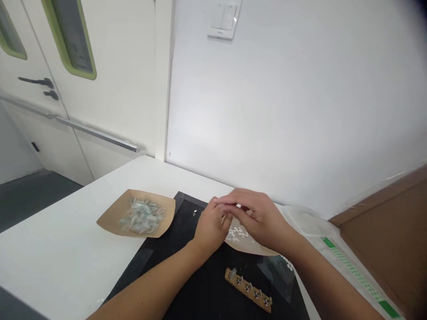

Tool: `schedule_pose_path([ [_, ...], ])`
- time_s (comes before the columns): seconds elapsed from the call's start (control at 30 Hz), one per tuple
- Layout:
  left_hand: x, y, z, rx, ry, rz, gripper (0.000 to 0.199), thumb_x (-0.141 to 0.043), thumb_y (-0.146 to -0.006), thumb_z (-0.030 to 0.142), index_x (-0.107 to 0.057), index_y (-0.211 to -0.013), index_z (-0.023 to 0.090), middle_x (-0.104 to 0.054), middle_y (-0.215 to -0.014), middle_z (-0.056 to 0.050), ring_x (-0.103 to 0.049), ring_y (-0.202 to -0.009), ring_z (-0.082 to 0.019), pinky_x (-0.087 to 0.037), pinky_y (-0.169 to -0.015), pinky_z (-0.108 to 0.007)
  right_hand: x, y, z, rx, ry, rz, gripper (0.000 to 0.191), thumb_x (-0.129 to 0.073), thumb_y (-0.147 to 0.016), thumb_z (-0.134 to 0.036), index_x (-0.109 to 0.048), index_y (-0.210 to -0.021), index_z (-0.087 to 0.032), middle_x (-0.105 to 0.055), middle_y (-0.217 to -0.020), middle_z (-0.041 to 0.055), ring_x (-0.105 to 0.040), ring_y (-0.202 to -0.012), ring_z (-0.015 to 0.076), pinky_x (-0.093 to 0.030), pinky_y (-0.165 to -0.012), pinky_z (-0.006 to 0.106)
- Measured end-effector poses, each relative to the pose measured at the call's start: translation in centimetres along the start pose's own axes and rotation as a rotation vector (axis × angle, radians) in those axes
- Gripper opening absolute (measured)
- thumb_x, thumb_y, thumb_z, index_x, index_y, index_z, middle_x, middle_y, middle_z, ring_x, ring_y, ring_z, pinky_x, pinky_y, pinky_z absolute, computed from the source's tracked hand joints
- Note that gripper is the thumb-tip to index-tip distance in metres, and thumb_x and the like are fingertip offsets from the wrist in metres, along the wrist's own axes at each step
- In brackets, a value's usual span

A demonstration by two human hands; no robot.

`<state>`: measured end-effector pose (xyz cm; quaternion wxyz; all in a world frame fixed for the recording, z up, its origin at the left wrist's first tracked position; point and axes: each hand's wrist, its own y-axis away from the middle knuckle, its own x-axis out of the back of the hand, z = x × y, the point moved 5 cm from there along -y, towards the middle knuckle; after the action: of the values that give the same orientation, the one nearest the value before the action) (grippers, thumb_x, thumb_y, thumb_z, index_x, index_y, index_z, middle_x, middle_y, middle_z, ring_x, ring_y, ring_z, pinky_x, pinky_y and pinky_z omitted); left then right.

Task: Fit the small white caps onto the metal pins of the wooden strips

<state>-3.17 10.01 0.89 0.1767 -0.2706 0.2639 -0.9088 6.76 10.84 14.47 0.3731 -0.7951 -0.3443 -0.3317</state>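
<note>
My left hand (209, 226) and my right hand (258, 215) meet over the black mat (187, 280), fingertips together. Both hands are closed in a pinch; whatever lies between the fingers is hidden. Just behind and below them is a brown paper tray (256, 250) with small white pieces (236, 233), partly covered by my hands. Nearer to me, a narrow wooden strip (248, 290) lies slanted on the mat. It bears a row of round metal parts with small clear pieces standing up from it. A tiny white and metallic piece (195, 213) sits left of my left hand.
On the left, a second brown paper tray (108, 219) holds a pile of clear plastic-like pieces (144, 215). A clear plastic bag (310, 220) and a green-and-white strip (355, 269) lie on the right. The white table (66, 253) meets the wall (267, 111) behind.
</note>
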Motion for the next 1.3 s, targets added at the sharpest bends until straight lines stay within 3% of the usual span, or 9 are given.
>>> schedule_pose_path([
  [0.07,0.3,0.0,0.9,-0.003,0.024,0.004,0.022,-0.057,-0.106,0.029,-0.074,-0.104,0.015,-0.067,-0.099,-0.01,-0.067,-0.091,-0.023,-0.058,-0.085,-0.039,1.0,3.2,2.2,-0.108,-0.081,0.078,0.021,-0.063,-0.104,-0.027,-0.081,-0.113,-0.033,-0.082,-0.099,0.0006,-0.077,-0.085,0.0192,-0.06,-0.075,0.03],
  [0.17,0.4,0.1,2.6,-0.035,0.085,-0.02,0.023,-0.055,-0.107,0.026,-0.075,-0.114,0.019,-0.067,-0.097,-0.009,-0.066,-0.094,-0.023,-0.055,-0.087,-0.037,1.3,7.5,5.6,-0.274,-0.36,0.282,0.013,-0.074,-0.098,-0.036,-0.079,-0.103,-0.025,-0.082,-0.085,0.0045,-0.078,-0.075,0.0207,-0.059,-0.063,0.028],
  [0.27,0.2,0.5,4.0,-0.047,0.14,-0.057,0.024,-0.054,-0.108,0.027,-0.075,-0.117,0.02,-0.069,-0.1,-0.008,-0.065,-0.096,-0.022,-0.054,-0.089,-0.035,0.4,10.5,8.4,-0.428,-0.672,0.425,0.023,-0.082,-0.092,-0.043,-0.07,-0.093,-0.023,-0.084,-0.086,0.0087,-0.081,-0.078,0.0233,-0.044,-0.044,0.019],
  [0.37,-0.3,1.2,4.7,-0.056,0.181,-0.108,0.024,-0.055,-0.108,0.028,-0.073,-0.122,0.022,-0.07,-0.103,-0.007,-0.065,-0.096,-0.022,-0.054,-0.086,-0.033,-0.2,12.0,9.8,-0.422,-0.867,0.495,0.033,-0.086,-0.088,-0.045,-0.064,-0.083,-0.022,-0.082,-0.078,0.0078,-0.077,-0.064,0.0206,-0.033,-0.038,0.017],
  [0.53,-1.1,2.3,5.1,-0.042,0.227,-0.2,0.034,-0.055,-0.108,0.028,-0.062,-0.141,0.028,-0.067,-0.107,-0.004,-0.063,-0.085,-0.017,-0.054,-0.078,-0.03,-0.2,13.1,10.3,-0.379,-0.912,0.54,0.034,-0.087,-0.088,-0.044,-0.065,-0.078,-0.02,-0.071,-0.065,0.0004,-0.057,-0.05,0.0099,-0.03,-0.041,0.018],
  [0.67,-1.1,2.4,6.0,-0.096,0.264,-0.26,0.036,-0.054,-0.109,0.024,-0.06,-0.143,0.033,-0.065,-0.113,-0.005,-0.066,-0.104,-0.019,-0.056,-0.09,-0.031,-0.5,13.5,10.1,-0.354,-0.922,0.576,0.035,-0.088,-0.089,-0.039,-0.062,-0.075,-0.02,-0.065,-0.066,-0.0025,-0.05,-0.055,0.0083,-0.033,-0.047,0.018],
  [0.97,-1.3,2.9,6.7,-0.197,0.211,-0.377,0.036,-0.05,-0.107,0.015,-0.067,-0.135,0.031,-0.054,-0.107,-0.003,-0.056,-0.065,-0.007,-0.05,-0.063,-0.022,-2.0,14.6,8.5,-0.372,-0.961,0.601,0.032,-0.086,-0.092,-0.029,-0.055,-0.088,-0.023,-0.067,-0.077,-0.0049,-0.065,-0.063,0.01,-0.054,-0.065,0.023],
  [1.1,-1.2,2.9,6.9,-0.241,0.255,-0.348,0.019,-0.062,-0.104,0.016,-0.074,-0.114,0.026,-0.052,-0.109,-0.002,-0.05,-0.055,-0.001,-0.046,-0.054,-0.018,-2.7,14.7,8.5,-0.38,-1.008,0.626,0.039,-0.092,-0.086,-0.029,-0.054,-0.097,-0.025,-0.067,-0.073,-0.0079,-0.06,-0.056,0.0084,-0.051,-0.059,0.021],
  [1.3,-0.6,2.5,6.6,-0.288,0.244,-0.325,0.022,-0.072,-0.099,0.016,-0.072,-0.118,0.026,-0.054,-0.112,-0.003,-0.051,-0.055,-0.001,-0.046,-0.052,-0.018,-3.2,14.9,8.9,-0.433,-0.962,0.612,0.038,-0.096,-0.079,-0.029,-0.063,-0.095,-0.023,-0.066,-0.07,-0.0082,-0.06,-0.056,0.0076,-0.05,-0.058,0.021],
])
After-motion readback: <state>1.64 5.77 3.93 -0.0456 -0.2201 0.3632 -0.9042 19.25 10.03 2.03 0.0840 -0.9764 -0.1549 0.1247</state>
